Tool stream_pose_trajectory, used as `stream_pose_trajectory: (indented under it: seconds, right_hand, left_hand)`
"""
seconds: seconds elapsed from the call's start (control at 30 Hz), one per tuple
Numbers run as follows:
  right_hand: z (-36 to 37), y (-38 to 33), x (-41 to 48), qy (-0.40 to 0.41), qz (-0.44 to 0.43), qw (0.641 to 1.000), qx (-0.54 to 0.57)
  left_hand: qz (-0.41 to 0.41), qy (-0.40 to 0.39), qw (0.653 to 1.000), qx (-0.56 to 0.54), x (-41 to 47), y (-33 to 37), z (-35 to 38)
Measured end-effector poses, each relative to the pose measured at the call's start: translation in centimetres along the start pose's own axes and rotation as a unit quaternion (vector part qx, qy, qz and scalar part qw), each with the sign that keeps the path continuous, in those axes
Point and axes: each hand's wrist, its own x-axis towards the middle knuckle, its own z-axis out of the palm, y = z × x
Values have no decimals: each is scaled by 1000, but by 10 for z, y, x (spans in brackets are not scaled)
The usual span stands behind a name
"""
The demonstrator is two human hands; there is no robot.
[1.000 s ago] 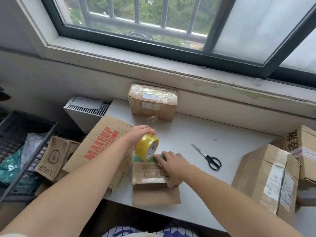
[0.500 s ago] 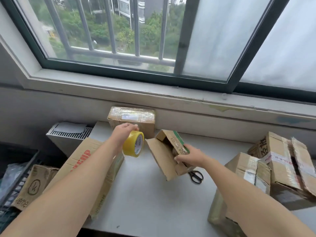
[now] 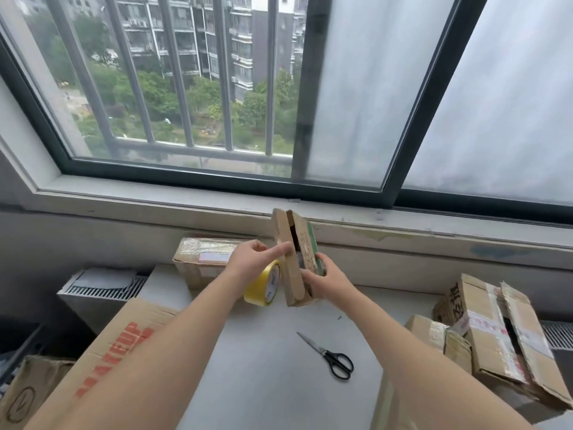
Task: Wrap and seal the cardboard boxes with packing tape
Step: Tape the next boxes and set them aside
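Legible writing: the large carton (image 3: 114,358) at the table's left edge reads "MAKEUP" in red capitals. A lower carton (image 3: 21,405) at far left carries a circular line logo. The opened carton (image 3: 483,333) at right bears black characters and a red-printed strip, neither readable. There is print on the inner core of the yellow tape roll (image 3: 263,285), too small to read. The taped parcel (image 3: 201,259) against the wall has a white label, text unresolved.

The small cardboard box (image 3: 293,262) is held upright above the white table (image 3: 263,392), one end flap standing ajar at the top, with a green edge on its right face.

The left hand (image 3: 248,259) carries the tape roll beneath it on its curled lower fingers, with one finger extended flat against the box's left face. The roll hangs just beside that face. Whether tape is already stuck to the box cannot be determined.

The right hand (image 3: 327,279) grips the lower right side of the box, thumb on the near edge and fingers (image 3: 322,261) wrapped over the green-edged face.

Black-handled scissors (image 3: 333,358) lie closed on the table, well apart from both hands
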Motion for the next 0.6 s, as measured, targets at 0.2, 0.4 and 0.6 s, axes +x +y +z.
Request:
stream_pose_trajectory:
  seconds: [0.2, 0.4, 0.6]
  right_hand:
    - [9, -19, 4, 84, -16, 996, -7]
    - [24, -34, 2, 144, -12, 989, -21]
    - [35, -41, -3, 141, -17, 990, -9]
  left_hand:
    - [37, 30, 998, -28, 11, 14, -14]
    - [63, 29, 997, -21, 22, 17, -35]
    - [67, 14, 997, -41, 18, 12, -52]
